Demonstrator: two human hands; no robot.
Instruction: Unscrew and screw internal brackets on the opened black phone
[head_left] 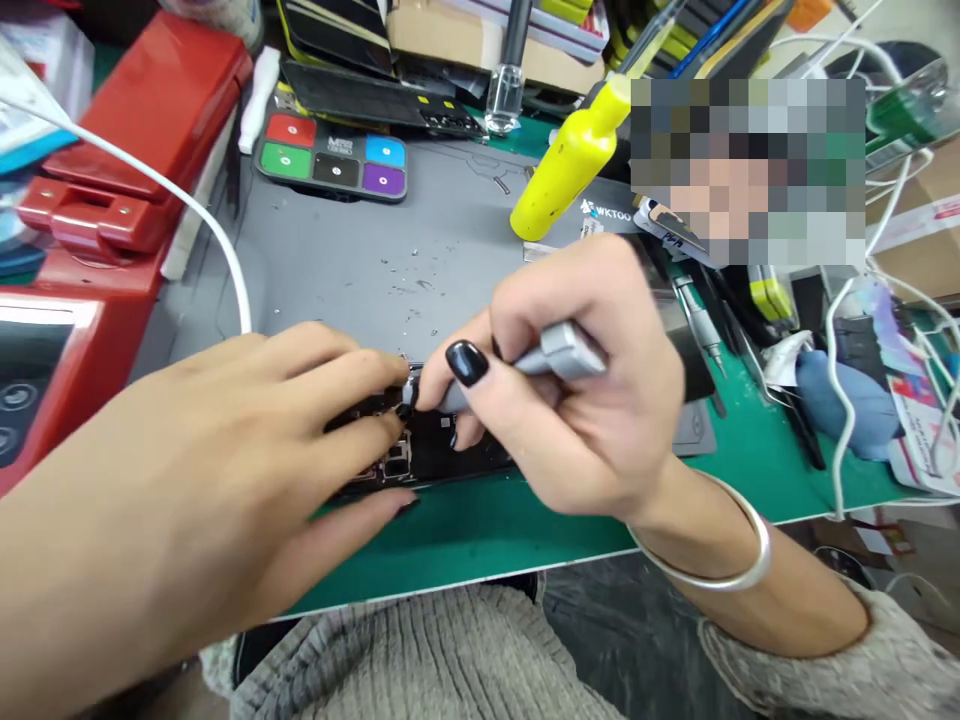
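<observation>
An opened black phone (427,450) lies on the grey work mat (360,260), its inner parts exposed. My left hand (225,470) rests on its left part, fingers bent and pressing down on it. My right hand (577,390) is closed round a grey screwdriver (555,355), thumb and forefinger pinching near the tip, which meets the phone at its upper middle. A silver bangle (720,570) circles my right wrist. The phone's left half is hidden under my fingers.
A yellow squeeze bottle (570,160) lies at the mat's far right. A tray of coloured compartments (334,158) sits at the back. A red case (127,130) stands left, with a white cable (217,240) crossing it. Tools, cables and a blue blower (840,400) crowd the green mat (480,530) at right.
</observation>
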